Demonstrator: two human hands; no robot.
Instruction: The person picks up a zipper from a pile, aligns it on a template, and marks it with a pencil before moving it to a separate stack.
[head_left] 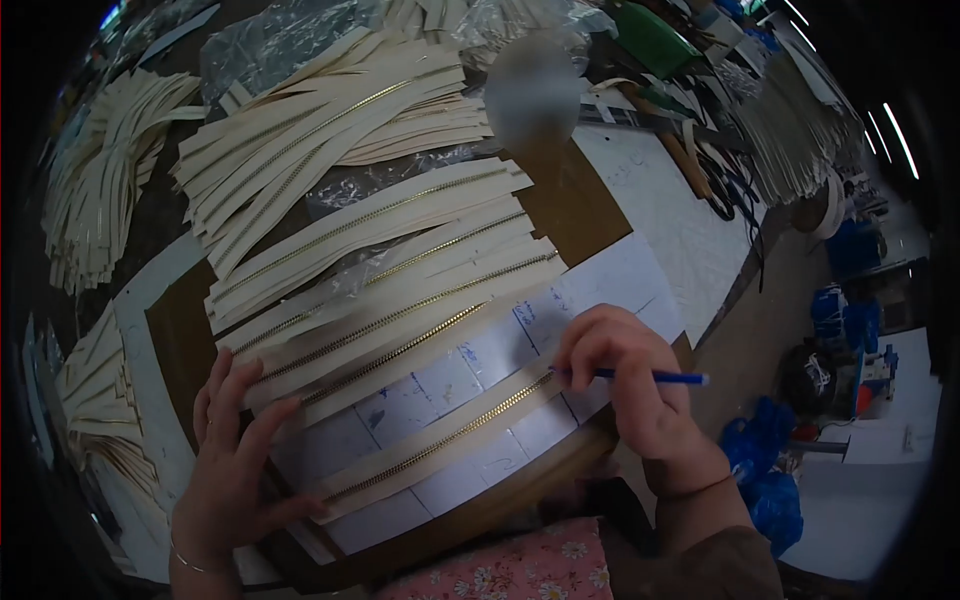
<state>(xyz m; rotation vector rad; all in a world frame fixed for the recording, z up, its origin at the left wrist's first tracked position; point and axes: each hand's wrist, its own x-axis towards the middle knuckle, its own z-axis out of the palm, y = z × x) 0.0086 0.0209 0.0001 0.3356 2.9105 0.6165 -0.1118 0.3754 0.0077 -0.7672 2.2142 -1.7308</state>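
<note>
My right hand (635,390) is closed around a blue pen (665,377), its tip at the right end of the nearest zipper (450,438). That zipper is a cream tape with brassy metal teeth, lying across white paper (610,280) with drawn lines and blue handwriting. With fingers spread, my left hand (230,465) rests at the left ends of the zippers. Its thumb touches the nearest strip, and its fingers lie on the second zipper (400,345) and the strips beyond. Several more cream zippers are stacked in rows above these.
Beyond lies a large pile of zippers (330,130), with clear plastic bags (270,60) behind. More bundles (110,170) hang at the left. Scissors (725,195) lie near the right edge. Blue bags (770,500) and a white surface (860,490) stand lower right. A blurred disc covers part of the top.
</note>
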